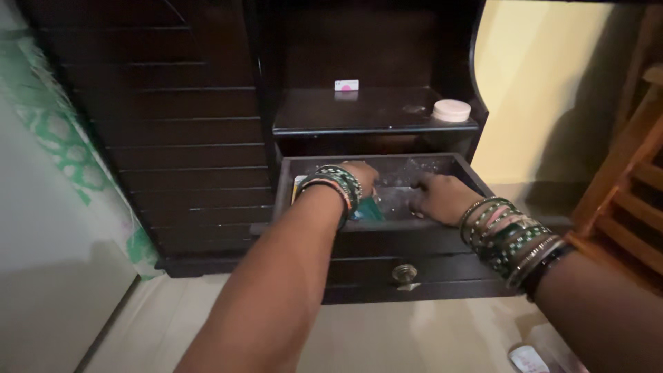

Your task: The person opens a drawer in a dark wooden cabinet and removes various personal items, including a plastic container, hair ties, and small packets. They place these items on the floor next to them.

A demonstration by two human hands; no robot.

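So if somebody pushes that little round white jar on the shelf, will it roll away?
Probably not. The white jar sits flat on the dark shelf, low and wide, so it would likely slide rather than tip. It looks small, so probably light. On its edge, it could roll.

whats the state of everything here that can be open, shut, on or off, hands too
drawer: pulled open, both hands inside it
left hand: reaching into the drawer, fingers hidden, grip unclear
right hand: palm down in the drawer, fingers curled, grip unclear
round jar: lid on, upright on the shelf
small card: standing at the back of the shelf
cupboard door: shut
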